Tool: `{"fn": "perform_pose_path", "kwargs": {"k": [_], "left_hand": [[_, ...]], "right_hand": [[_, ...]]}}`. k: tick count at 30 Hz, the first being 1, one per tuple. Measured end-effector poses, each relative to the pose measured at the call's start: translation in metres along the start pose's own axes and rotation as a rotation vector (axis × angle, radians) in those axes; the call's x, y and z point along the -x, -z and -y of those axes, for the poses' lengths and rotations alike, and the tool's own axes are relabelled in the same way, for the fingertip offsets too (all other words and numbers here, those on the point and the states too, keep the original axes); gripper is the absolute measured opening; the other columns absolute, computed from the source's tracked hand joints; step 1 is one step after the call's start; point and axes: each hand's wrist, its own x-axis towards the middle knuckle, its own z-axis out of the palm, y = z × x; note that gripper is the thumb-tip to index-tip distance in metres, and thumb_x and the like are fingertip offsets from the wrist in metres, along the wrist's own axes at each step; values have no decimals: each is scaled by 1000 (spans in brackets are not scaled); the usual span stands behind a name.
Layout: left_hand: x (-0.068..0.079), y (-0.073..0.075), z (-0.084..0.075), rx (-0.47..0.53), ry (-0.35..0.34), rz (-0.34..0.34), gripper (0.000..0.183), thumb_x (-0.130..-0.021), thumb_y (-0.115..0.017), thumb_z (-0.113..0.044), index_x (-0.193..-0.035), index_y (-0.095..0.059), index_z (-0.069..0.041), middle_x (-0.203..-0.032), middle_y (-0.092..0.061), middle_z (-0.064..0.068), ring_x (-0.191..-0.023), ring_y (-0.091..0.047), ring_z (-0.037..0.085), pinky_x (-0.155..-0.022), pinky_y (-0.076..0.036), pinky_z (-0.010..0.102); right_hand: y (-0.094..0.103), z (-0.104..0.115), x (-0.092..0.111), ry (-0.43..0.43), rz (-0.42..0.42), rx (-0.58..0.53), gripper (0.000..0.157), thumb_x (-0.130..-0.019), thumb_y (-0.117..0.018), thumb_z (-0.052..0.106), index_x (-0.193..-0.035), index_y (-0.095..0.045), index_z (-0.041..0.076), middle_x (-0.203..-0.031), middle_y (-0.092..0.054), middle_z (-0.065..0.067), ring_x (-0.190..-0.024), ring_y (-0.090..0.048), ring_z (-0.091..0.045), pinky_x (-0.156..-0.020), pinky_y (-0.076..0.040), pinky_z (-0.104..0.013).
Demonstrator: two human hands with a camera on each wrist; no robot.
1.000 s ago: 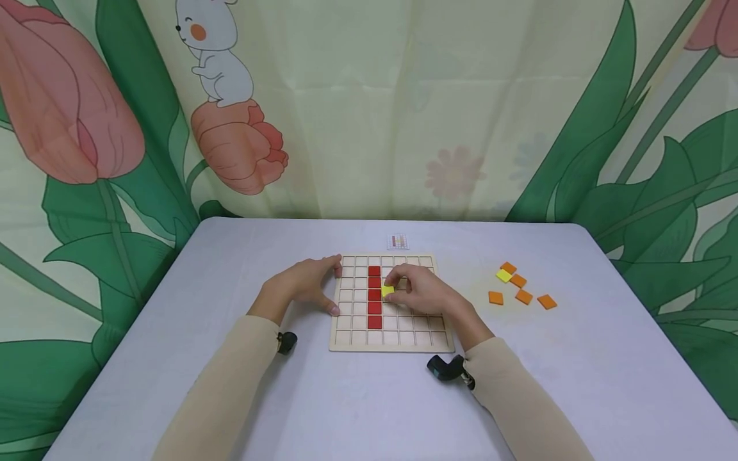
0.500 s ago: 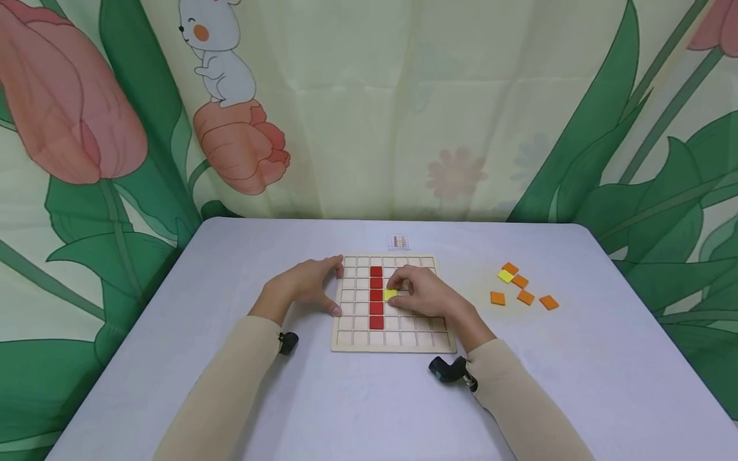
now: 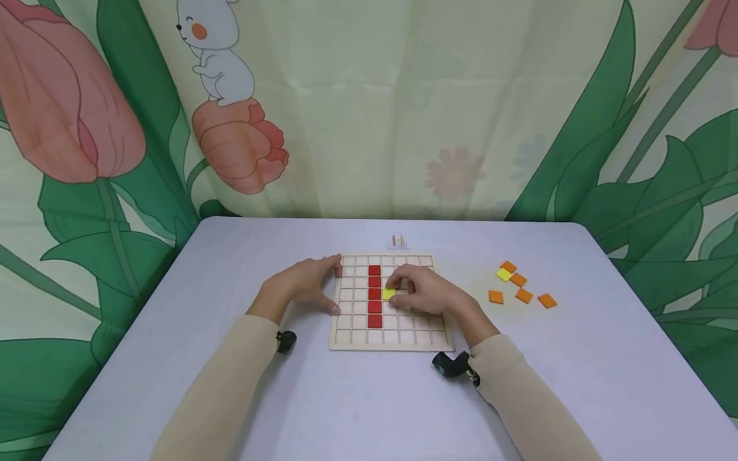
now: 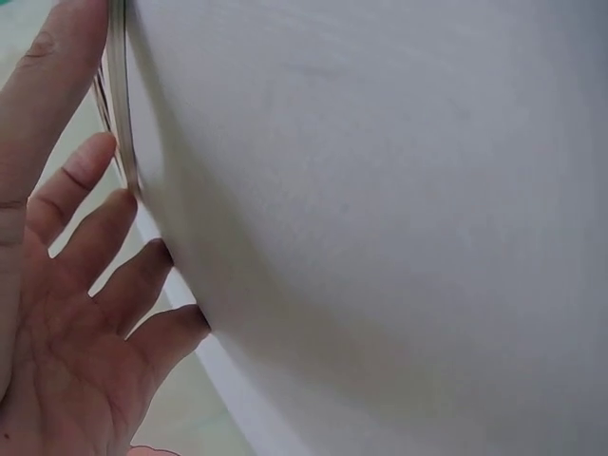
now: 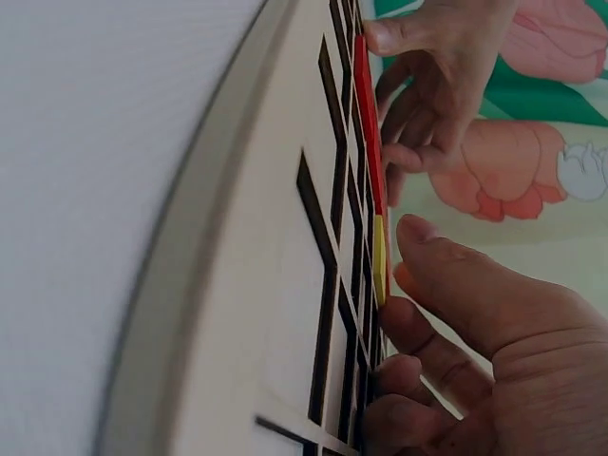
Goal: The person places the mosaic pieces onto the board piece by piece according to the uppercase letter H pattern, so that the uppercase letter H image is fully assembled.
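A square wooden grid board (image 3: 392,340) lies on the table, with a column of red tiles (image 3: 375,294) in its cells. Directly right of the middle red tile, a yellow tile (image 3: 389,294) lies about flat in a cell. My right hand (image 3: 423,291) is over the board, with curled index finger and thumb at that tile's edges; in the right wrist view the thumb (image 5: 456,275) is just by the yellow tile (image 5: 380,261). My left hand (image 3: 305,285) steadies the board's left edge with spread thumb and fingers, seen along the board edge (image 4: 119,85) in the left wrist view.
Right of the board lie several loose orange tiles (image 3: 523,295) and one more yellow tile (image 3: 504,274). Behind the board sits a small printed card (image 3: 398,241) with a grid pattern. A patterned curtain (image 3: 369,128) hangs beyond the table's far edge.
The yellow tile, tilted between my right fingers a second ago, has settled flatter in its cell beside the red column. My left hand stays at the board's edge.
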Motion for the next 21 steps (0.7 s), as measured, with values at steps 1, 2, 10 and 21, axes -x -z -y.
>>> {"fn": "perform_pose_path", "kwargs": {"k": [1,2,10,21], "left_hand": [[0,1,0,2,2,-5,79,-60,-98,-50,-121,-53,-28,-158,-43,4,-122,-50,24,-110,-43,47],[0,2,0,5,4,-7,78,-60,-98,-49,-121,-53,-28,-158,-43,4,-123,-50,24,-110,-43,47],[4,-6,5,9,13,7,76,-60,-97,-53,-118,-52,-31,-158,-43,3,-123,-50,23,-110,-44,47],[3,1,2,28,-35,3,81,-62,-98,-49,-124,-52,-25,-151,-48,7,-121,-50,25,-108,-43,47]], "right_hand": [[1,1,0,4,-1,7,29,-92,-79,26,-118,-68,17,-112,-66,2,-79,-55,-16,-76,-48,-33],[2,1,0,7,0,9,29,-92,-79,25,-118,-68,17,-112,-66,2,-80,-56,-16,-77,-48,-33],[2,-2,9,23,18,-11,28,-94,-77,25,-119,-68,15,-114,-67,2,-86,-59,-17,-76,-50,-31],[23,-12,21,-66,-36,15,33,-97,-74,26,-127,-65,15,-121,-64,-1,-100,-58,-21,-80,-51,-34]]}}
